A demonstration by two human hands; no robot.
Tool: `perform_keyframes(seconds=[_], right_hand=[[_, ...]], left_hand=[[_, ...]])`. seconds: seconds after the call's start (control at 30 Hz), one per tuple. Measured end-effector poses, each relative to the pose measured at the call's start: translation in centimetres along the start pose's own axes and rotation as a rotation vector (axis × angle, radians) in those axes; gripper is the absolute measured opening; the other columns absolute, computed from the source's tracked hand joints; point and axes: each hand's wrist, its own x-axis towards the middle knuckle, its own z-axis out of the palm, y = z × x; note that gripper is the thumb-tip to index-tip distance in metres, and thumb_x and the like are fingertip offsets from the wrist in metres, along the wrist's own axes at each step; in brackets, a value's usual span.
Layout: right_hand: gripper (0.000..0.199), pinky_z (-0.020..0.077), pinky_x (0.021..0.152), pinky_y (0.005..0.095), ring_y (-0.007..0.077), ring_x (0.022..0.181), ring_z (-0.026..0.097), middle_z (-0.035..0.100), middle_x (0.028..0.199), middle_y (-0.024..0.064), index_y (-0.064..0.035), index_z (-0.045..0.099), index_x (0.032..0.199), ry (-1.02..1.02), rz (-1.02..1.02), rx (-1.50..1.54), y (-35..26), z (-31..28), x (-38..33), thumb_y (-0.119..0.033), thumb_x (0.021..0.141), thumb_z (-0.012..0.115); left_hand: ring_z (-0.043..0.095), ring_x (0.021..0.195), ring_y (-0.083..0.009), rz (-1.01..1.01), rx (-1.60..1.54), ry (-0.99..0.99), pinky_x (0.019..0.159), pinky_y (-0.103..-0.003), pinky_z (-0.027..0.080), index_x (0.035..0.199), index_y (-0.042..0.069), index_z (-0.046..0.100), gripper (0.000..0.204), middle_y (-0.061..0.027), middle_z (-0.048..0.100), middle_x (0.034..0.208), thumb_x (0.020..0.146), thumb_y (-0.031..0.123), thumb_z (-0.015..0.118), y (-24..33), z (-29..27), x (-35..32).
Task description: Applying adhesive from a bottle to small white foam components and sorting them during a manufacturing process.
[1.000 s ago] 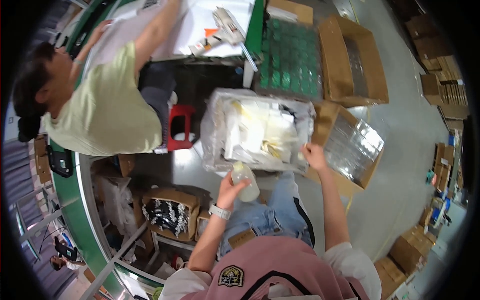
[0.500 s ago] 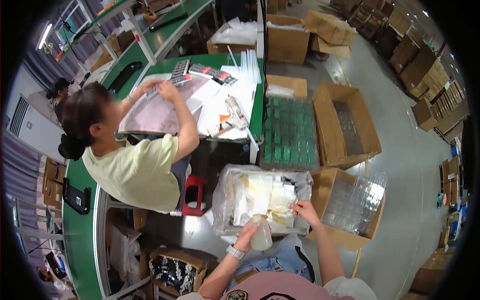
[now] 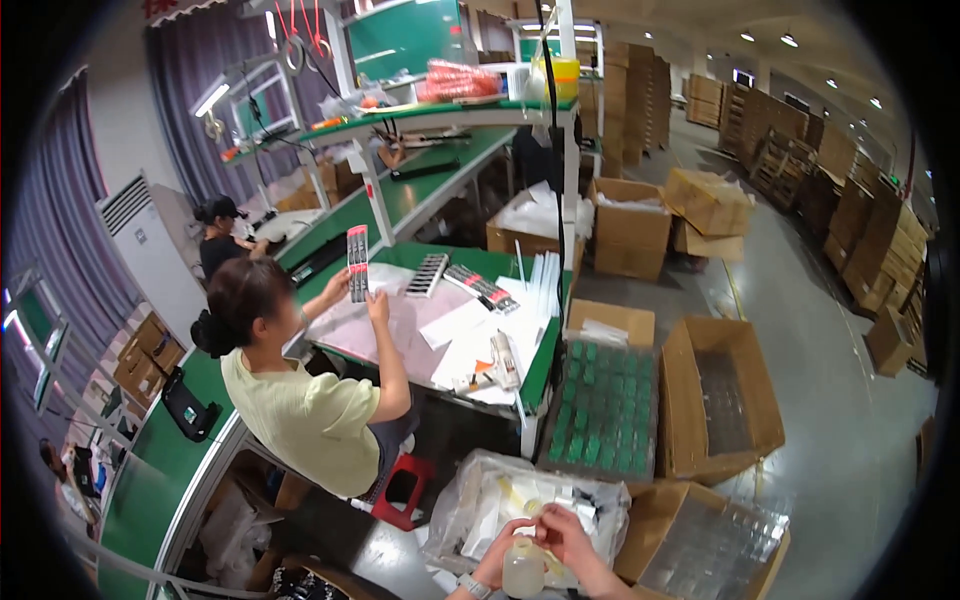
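Observation:
A translucent bottle (image 3: 523, 572) with cloudy pale contents stands low in front of me, gripped near its top by my left hand (image 3: 495, 556). My right hand (image 3: 569, 538) has its fingers bent together beside the bottle's neck. Whatever those fingers pinch is hidden or too small to name. Beyond both hands sits a box lined with clear plastic (image 3: 448, 532), holding white sheets and yellowish pieces, partly covered by my hands.
A co-worker (image 3: 300, 400) sits at the green bench (image 3: 440, 255), holding up a black-and-red strip (image 3: 357, 264). A glue gun (image 3: 503, 362) lies on white paper there. Trays of green pieces (image 3: 605, 410) and open cartons (image 3: 725, 400) stand along the right; a red stool (image 3: 405, 490) is at left.
My right hand has come leftward from over the lined box to the bottle's neck. The view has tilted up. The co-worker has raised the black-and-red strip off the bench.

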Motion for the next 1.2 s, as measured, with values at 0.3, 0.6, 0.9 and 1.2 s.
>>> perform_keyframes(seconds=[0.3, 0.6, 0.9, 1.2], right_hand=[[0.015, 0.0459, 0.057, 0.021, 0.0105, 0.068, 0.057, 0.063, 0.079, 0.0068, 0.0012, 0.062, 0.093, 0.045, -0.219, -0.278, -0.6, -0.8, -0.1, -0.004, 0.081, 0.067], [0.021, 0.0499, 0.073, 0.0309, 0.0176, 0.082, 0.059, 0.062, 0.089, 0.0052, -0.0071, 0.061, 0.102, 0.07, -0.063, -0.271, 1.3, -0.6, 4.2, -0.012, 0.082, 0.064], [0.016, 0.0475, 0.064, 0.0257, 0.0133, 0.074, 0.057, 0.06, 0.081, 0.0021, -0.011, 0.062, 0.096, 0.225, 0.113, -0.422, 2.2, 4.3, 13.0, -0.018, 0.082, 0.064], [0.035, 0.0502, 0.074, 0.0333, 0.0212, 0.082, 0.064, 0.066, 0.091, 0.0069, -0.0115, 0.063, 0.107, -0.415, -0.007, -2.07, -13.6, 20.1, 27.1, -0.038, 0.084, 0.059]], left_hand=[[0.061, 0.09, -0.0168, 0.287, 0.031, 0.202, 0.077, -0.031, 0.052, 0.116, 0.009, 0.054, 0.029, -0.0059, 0.061, 0.104, 0.096, 0.027, 0.044, -2.3, 3.6, 0.0], [0.061, 0.093, -0.0199, 0.259, -0.619, -0.181, 0.077, -0.033, 0.051, 0.105, 0.007, 0.059, 0.026, -0.0128, 0.063, 0.098, 0.092, 0.027, 0.05, 1.4, 2.8, 4.6], [0.063, 0.087, -0.0197, 0.353, -1.212, -1.459, 0.07, -0.033, 0.054, 0.112, 0.006, 0.058, 0.043, -0.0172, 0.063, 0.092, 0.088, 0.041, 0.052, 6.6, -4.5, 12.8], [0.063, 0.085, -0.0194, 0.04, -1.768, -2.135, 0.068, -0.033, 0.054, 0.114, 0.005, 0.058, 0.049, -0.0186, 0.062, 0.088, 0.086, 0.045, 0.053, 16.0, -14.9, 16.3]])
